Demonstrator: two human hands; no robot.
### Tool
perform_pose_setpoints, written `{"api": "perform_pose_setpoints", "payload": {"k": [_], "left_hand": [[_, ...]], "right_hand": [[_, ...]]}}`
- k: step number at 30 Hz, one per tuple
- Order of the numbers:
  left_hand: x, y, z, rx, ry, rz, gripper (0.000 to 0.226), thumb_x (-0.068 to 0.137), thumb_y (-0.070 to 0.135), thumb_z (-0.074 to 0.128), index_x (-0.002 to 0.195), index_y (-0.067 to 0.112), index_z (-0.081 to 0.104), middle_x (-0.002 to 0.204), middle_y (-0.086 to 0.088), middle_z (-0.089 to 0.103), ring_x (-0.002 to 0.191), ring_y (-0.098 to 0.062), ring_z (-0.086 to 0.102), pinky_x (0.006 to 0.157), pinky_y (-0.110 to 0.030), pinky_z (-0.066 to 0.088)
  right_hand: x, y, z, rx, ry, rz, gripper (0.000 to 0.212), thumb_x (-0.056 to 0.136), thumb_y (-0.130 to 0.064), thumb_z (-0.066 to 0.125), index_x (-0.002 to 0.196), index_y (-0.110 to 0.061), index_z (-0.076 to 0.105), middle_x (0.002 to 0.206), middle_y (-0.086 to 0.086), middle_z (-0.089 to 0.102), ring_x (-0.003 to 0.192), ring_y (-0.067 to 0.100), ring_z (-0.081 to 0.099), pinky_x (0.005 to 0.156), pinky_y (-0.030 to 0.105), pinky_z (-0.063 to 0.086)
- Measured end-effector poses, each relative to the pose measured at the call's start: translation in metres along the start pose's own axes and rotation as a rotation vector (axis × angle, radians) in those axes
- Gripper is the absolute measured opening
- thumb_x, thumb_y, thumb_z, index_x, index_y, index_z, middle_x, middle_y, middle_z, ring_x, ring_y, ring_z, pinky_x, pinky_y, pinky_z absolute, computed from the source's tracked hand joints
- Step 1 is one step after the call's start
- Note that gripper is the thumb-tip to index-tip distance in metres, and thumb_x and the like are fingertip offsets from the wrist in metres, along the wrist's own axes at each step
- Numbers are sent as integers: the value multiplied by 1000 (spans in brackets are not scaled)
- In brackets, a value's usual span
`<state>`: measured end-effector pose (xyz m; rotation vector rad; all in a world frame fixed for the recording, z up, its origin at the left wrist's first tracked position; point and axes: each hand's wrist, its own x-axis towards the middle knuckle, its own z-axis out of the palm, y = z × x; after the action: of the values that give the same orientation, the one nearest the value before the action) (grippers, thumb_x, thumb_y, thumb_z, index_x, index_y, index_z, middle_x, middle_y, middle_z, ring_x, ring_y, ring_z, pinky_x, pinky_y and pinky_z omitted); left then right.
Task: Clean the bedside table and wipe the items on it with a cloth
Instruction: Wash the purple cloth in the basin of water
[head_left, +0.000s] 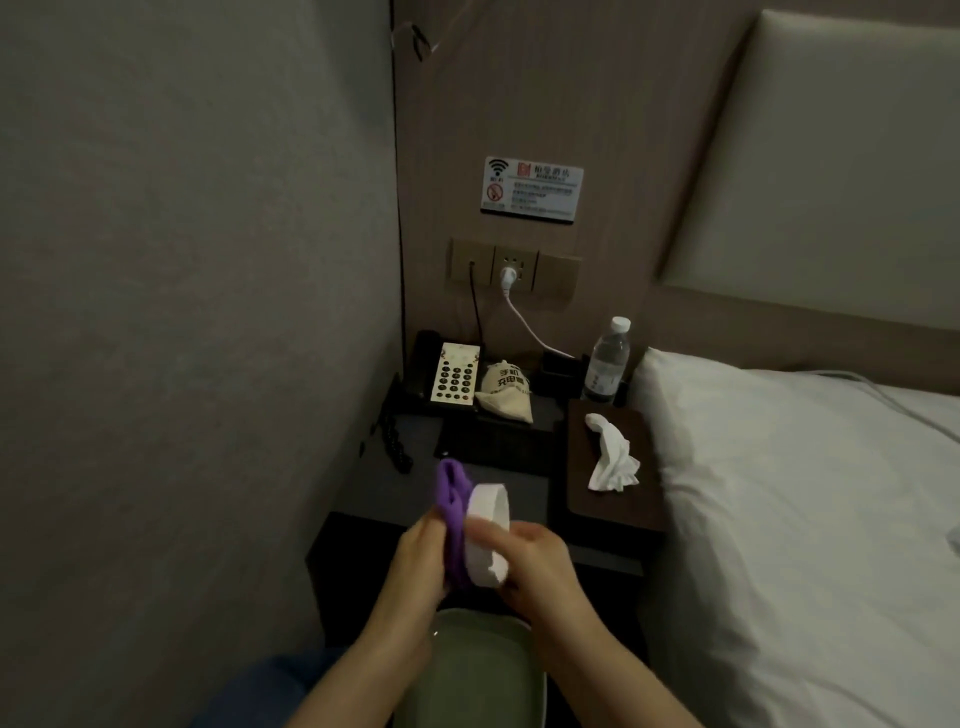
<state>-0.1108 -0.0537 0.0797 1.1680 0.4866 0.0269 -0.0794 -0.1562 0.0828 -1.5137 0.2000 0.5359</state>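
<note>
Purple cloth (453, 512) being gripped by left hand (423, 558), white dish (487, 535) being held in curled right hand (537, 564), lower centre, above dark surface (374, 483).

The lower part of the purple cloth (453, 514) is hidden inside the left hand (423, 556), so its full shape cannot be told. The white round item (488, 535) in the right hand (537, 564) is motion-blurred and partly covered by fingers; what it is cannot be told. The wall sign (533, 189) bears print too small to read. Both forearms run off the near edge. The green bin (478, 670) below is cut off there too.
</note>
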Motion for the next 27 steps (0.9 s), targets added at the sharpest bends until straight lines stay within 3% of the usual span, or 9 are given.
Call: {"api": "perform_pose_setpoints", "payload": {"k": [3, 6, 8, 11, 15, 20, 25, 27], "left_hand": [[34, -1, -6, -245, 22, -197, 30, 97, 27, 50, 102, 2, 66, 88, -19, 74, 75, -28, 73, 59, -35, 57], [78, 3, -11, -307, 33, -229, 29, 98, 15, 48, 114, -6, 60, 112, -28, 64, 93, -36, 64, 76, -43, 54], [109, 7, -15, -270, 76, -198, 19, 96, 6, 49, 108, -2, 61, 104, -27, 63, 83, -33, 61, 65, -35, 56], [151, 9, -23, -281, 166, -179, 14, 95, 4, 51, 97, 7, 64, 84, -16, 66, 63, -23, 63, 46, -26, 54], [175, -15, -33, -381, 230, -190, 16, 96, 14, 51, 98, 10, 66, 69, -9, 72, 53, -19, 68, 42, -26, 53], [179, -48, -40, -434, 236, -284, 26, 97, 18, 47, 113, 4, 63, 87, -17, 68, 55, -22, 68, 42, -27, 54], [182, -55, -47, -437, 223, -324, 34, 97, 20, 46, 124, 3, 59, 96, -19, 68, 79, -30, 64, 57, -34, 56], [180, -53, -48, -446, 209, -329, 35, 97, 20, 47, 125, 1, 59, 96, -20, 67, 79, -31, 64, 51, -32, 57]], "right_hand": [[37, 1, -3, -449, 131, -167, 87, 34, -62, 74, 108, -21, 56, 104, -3, 64, 90, 12, 64, 70, 25, 54], [83, -9, -7, -739, 101, -295, 82, 42, -67, 75, 110, -28, 49, 108, -10, 52, 92, 6, 54, 66, 20, 44], [120, -18, -9, -833, 114, -340, 85, 51, -62, 79, 120, -24, 49, 112, -7, 49, 93, 7, 49, 69, 22, 41], [176, -32, -6, -905, 179, -367, 89, 57, -56, 82, 129, -16, 47, 124, 1, 50, 106, 16, 53, 83, 31, 47], [235, -36, 5, -966, 271, -359, 91, 58, -53, 84, 130, -14, 46, 130, 7, 51, 115, 26, 54, 89, 37, 50], [278, -29, 25, -1095, 291, -388, 97, 60, -48, 86, 136, -10, 40, 137, 10, 46, 124, 29, 48, 93, 39, 47], [295, -25, 29, -1104, 297, -365, 98, 62, -47, 86, 139, -9, 38, 141, 10, 42, 128, 29, 45, 98, 41, 45], [299, -24, 29, -1112, 288, -358, 98, 63, -46, 86, 139, -8, 37, 142, 10, 41, 129, 29, 43, 99, 41, 44]]}}
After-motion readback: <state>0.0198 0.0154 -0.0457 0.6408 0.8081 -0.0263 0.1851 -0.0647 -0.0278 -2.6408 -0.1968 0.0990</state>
